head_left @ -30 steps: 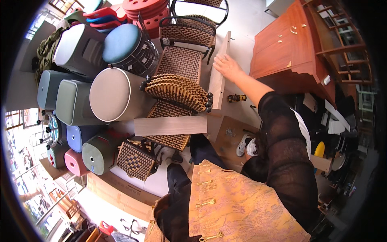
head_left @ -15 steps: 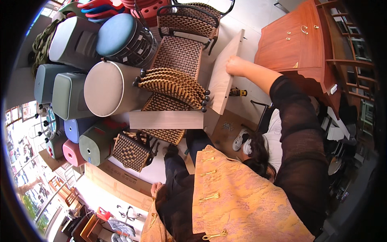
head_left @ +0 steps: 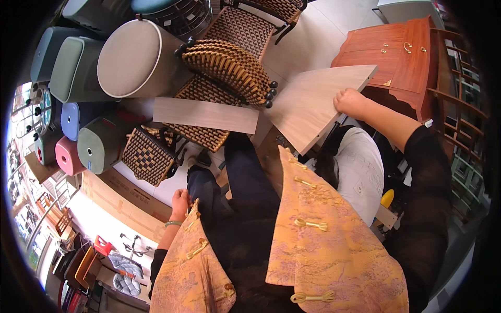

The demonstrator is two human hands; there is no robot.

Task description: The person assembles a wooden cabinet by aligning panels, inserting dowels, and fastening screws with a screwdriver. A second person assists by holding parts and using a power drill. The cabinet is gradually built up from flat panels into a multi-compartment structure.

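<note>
My right hand (head_left: 350, 103) is closed on the right edge of a pale wooden board (head_left: 308, 99), which is held tilted with its broad face showing. Low by my thigh, my left hand (head_left: 180, 204) has its fingers curled in, and I see nothing held in it. A narrower pale plank (head_left: 206, 115) rests across a woven chair seat (head_left: 203, 136), apart from both hands. Just beyond that plank is a curved woven backrest (head_left: 227, 65) with black knobs at its ends.
Close to my right arm, a person in a pale shirt (head_left: 360, 169) bends low, partly under the board. A reddish wooden cabinet (head_left: 386, 52) stands at the far right. Padded stools (head_left: 130, 57) crowd the left, above flattened cardboard (head_left: 120, 201). Another woven chair (head_left: 240, 31) stands behind.
The board in my right hand has swung right and nearer, turning its broad face up. My left hand shows more fully. The view has shifted, and the person has bent under the board.
</note>
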